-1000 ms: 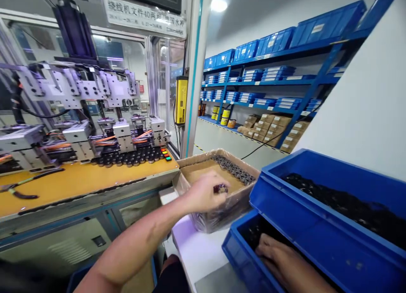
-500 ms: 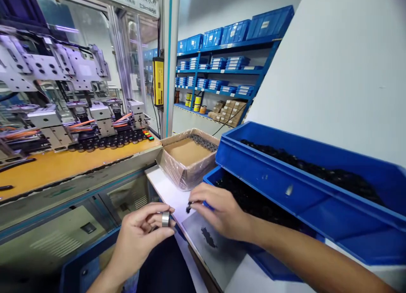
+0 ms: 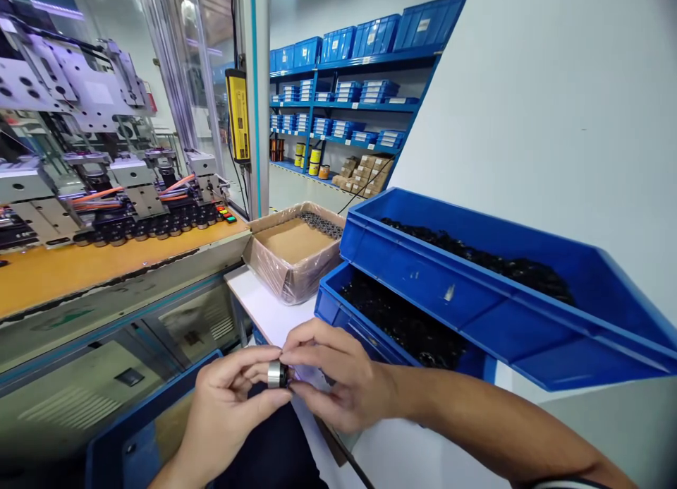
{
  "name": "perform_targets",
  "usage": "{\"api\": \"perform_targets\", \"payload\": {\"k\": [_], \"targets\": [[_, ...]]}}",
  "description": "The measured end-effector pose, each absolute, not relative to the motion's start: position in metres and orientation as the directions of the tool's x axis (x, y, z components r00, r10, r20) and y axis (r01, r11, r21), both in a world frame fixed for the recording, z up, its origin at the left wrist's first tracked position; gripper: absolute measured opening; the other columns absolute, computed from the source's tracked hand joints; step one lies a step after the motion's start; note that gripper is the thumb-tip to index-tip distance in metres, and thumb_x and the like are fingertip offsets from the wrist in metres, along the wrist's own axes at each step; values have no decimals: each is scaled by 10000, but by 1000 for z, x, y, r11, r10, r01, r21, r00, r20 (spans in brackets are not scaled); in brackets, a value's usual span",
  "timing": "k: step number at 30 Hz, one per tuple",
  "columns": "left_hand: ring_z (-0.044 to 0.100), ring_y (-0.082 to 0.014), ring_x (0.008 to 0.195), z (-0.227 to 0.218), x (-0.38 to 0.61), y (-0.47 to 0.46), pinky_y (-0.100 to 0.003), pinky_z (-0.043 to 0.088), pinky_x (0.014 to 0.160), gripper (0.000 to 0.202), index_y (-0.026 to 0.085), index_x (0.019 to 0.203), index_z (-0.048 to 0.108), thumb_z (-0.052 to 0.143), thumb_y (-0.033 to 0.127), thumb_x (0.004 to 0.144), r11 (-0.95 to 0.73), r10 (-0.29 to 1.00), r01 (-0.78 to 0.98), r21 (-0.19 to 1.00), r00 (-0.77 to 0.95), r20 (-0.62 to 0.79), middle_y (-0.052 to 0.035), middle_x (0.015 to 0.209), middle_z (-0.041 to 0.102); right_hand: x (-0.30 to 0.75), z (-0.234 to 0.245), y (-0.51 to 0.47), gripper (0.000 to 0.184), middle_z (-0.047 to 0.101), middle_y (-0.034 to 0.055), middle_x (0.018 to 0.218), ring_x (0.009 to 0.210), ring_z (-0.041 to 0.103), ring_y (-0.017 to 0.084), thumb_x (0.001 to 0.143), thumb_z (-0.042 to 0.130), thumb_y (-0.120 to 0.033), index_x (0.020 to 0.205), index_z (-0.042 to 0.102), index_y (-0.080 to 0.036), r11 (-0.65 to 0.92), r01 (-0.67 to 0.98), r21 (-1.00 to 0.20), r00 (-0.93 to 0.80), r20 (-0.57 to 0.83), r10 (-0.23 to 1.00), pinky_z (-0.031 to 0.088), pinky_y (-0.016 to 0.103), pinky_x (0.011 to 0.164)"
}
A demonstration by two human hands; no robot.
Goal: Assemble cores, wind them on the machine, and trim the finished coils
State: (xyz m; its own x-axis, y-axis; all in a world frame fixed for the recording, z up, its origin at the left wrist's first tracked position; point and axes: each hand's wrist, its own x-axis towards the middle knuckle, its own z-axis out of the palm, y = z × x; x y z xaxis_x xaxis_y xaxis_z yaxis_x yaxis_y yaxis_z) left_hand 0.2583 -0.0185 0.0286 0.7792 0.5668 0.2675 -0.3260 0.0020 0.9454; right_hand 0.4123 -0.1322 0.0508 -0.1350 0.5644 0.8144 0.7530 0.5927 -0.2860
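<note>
My left hand [image 3: 225, 404] is closed on a shiny metal ring [image 3: 273, 375], gripped between thumb and fingers above my lap. At the ring's right side sits a small black part [image 3: 284, 375], its face turned away from me. Curled around that side is my right hand [image 3: 343, 379], its fingertips and thumb on the black part. Fingers cover much of it, so I cannot tell how deep it sits in the ring.
Two stacked blue bins, the upper bin [image 3: 476, 320] and lower bin [image 3: 331, 309], hold black parts at right. A plastic-lined carton [image 3: 269, 270] stands beyond my hands. Left is a machine bench [image 3: 159, 252] with rows of dark round pieces. Blue shelving [image 3: 364, 58] stands behind.
My right hand has moved left with the black part and now meets the metal ring in my left hand. The whole view has shifted slightly.
</note>
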Motion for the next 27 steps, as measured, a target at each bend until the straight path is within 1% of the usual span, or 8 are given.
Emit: {"api": "perform_targets", "payload": {"k": [4,6,10,13,16,20,23,27], "targets": [[784,-191,699,28,259,-18,-208,631,680,367,284,932,811,863,88,626,-2,573,-317,948,777,261,-10,821,827,414,47,-131,210,659,118,953,875,650,171,889,589,-105,1099,583,-110,514,850,-114,-185,849,495,586,270,750],[784,-201,691,29,259,-18,-216,633,671,345,264,930,810,869,110,627,6,571,-310,951,782,252,-21,799,826,416,45,-130,189,668,118,938,864,653,178,897,610,-131,1082,584,-101,499,863,-79,-201,853,482,589,283,749],[786,-193,705,31,260,-20,-197,623,678,352,244,928,808,858,74,624,-14,566,-328,944,776,278,-31,805,826,416,45,-130,172,675,123,978,917,661,170,914,591,-112,1084,594,-89,496,867,-56,-220,849,481,587,266,771],[784,-161,713,31,260,-22,-150,600,684,405,282,944,808,843,34,625,-10,565,-364,931,766,306,-11,825,828,415,47,-131,131,678,111,942,888,664,163,944,578,-157,1057,599,-94,481,876,-43,-214,858,466,592,263,750],[781,-140,721,29,258,-22,-129,587,699,448,320,960,806,835,20,629,-15,559,-385,923,762,327,12,833,828,412,49,-131,114,680,112,934,871,669,163,942,566,-132,1045,599,-95,481,876,-34,-214,866,451,594,261,739],[779,-128,734,28,257,-22,-116,579,705,468,341,978,801,836,25,635,-32,557,-395,918,756,345,25,852,829,410,50,-131,114,675,120,930,873,667,168,940,580,-145,1030,608,-82,482,875,-43,-203,871,447,595,265,751],[780,-129,747,29,257,-22,-116,581,707,465,347,980,800,838,31,641,-35,560,-393,919,754,344,27,873,829,410,51,-132,115,673,127,950,895,667,164,930,581,-117,1031,618,-73,488,872,-31,-219,868,446,589,255,755],[779,-123,746,32,258,-22,-106,576,704,455,353,977,800,838,41,649,-22,545,-407,913,760,352,33,854,828,410,50,-133,106,673,124,934,876,671,166,922,595,-119,1011,620,-69,491,870,-51,-204,868,452,592,258,745]]}}
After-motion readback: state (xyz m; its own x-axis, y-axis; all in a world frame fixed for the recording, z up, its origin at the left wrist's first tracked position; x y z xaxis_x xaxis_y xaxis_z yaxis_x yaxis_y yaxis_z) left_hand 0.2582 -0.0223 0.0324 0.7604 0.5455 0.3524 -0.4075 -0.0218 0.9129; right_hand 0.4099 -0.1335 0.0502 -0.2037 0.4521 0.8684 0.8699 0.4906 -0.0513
